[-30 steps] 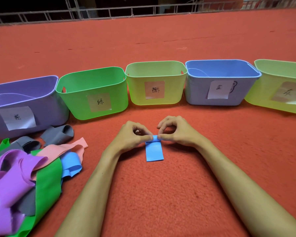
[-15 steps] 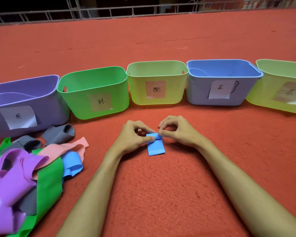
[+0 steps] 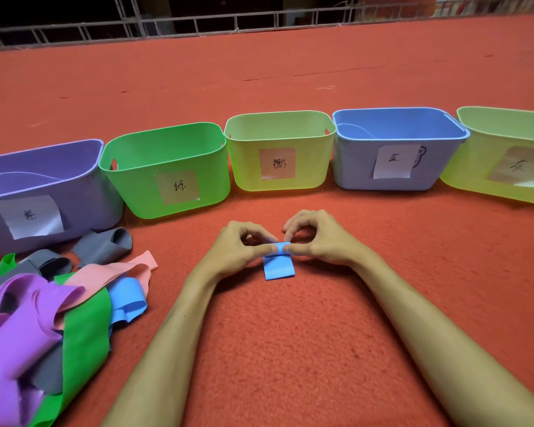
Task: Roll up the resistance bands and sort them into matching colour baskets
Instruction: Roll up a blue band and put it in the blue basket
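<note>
A blue resistance band [image 3: 278,266] lies on the red carpet in front of me, its far end wound into a small roll. My left hand [image 3: 241,246] and my right hand [image 3: 316,238] pinch that roll from either side with thumbs and fingertips. A short flat tail of the band points toward me. Behind the hands stands a row of labelled baskets: purple [image 3: 74,192], green [image 3: 142,192], yellow-green [image 3: 247,167], blue [image 3: 352,167] and another yellow-green [image 3: 463,177].
A loose heap of bands lies at the left: purple [image 3: 22,318], green [image 3: 84,331], pink [image 3: 114,269], blue [image 3: 127,300] and grey [image 3: 102,245]. A metal railing [image 3: 259,20] runs along the carpet's far edge.
The roll has grown and the flat tail of the blue band has shortened, its near end drawn away from me toward my fingers. Both hands stay in place.
</note>
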### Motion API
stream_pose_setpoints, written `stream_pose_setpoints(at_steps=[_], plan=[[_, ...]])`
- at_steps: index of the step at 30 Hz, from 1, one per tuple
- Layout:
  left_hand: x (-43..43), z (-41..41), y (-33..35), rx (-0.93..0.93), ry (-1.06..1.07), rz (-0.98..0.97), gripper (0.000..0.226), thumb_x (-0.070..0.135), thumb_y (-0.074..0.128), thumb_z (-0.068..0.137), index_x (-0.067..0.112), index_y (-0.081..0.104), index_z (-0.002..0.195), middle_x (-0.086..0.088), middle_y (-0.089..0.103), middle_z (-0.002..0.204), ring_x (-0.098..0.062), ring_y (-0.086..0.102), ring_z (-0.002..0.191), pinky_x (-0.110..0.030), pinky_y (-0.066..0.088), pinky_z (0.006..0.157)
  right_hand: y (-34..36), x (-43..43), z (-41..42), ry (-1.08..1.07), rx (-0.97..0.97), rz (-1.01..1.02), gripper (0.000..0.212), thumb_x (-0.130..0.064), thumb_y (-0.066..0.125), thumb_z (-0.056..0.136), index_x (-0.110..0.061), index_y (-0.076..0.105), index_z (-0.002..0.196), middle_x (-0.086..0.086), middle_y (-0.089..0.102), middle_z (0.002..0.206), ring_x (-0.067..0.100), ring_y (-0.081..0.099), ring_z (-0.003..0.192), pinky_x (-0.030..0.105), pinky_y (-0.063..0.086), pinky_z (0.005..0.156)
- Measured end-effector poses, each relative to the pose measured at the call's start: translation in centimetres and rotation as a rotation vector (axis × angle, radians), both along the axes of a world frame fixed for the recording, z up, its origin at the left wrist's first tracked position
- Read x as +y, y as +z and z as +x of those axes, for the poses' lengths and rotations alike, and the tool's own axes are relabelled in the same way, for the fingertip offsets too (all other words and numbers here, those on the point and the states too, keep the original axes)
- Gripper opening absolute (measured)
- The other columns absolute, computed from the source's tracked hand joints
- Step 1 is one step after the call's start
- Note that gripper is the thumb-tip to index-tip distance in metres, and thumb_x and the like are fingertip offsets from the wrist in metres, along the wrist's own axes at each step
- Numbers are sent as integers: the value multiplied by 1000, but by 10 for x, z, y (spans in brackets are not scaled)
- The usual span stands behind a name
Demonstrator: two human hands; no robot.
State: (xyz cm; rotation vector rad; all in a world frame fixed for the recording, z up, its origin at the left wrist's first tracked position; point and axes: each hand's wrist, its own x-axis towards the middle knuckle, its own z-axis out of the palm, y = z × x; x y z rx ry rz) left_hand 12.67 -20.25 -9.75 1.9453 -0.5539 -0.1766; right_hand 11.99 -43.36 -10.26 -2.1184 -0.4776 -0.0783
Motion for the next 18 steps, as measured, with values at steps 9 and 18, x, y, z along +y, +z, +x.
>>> stream_pose_setpoints(at_steps=[9,18], plan=[[3,0,0,-9,8,17,13,14,88,79,19,85,90,2,76,90,-8,64,80,-23,46,73,1,1,2,16,6,-32,26,-46,77,69,-21,79,79,-6,71,103,11,67,102,39,52,98],[4,1,-2,-29,34,-40,23,10,88,74,21,85,94,0,73,89,-13,60,78,-30,45,74,0,-1,2,3,8,-48,8,-26,88,78,-23,81,81,-7,71,103,7,67,102,35,52,96]])
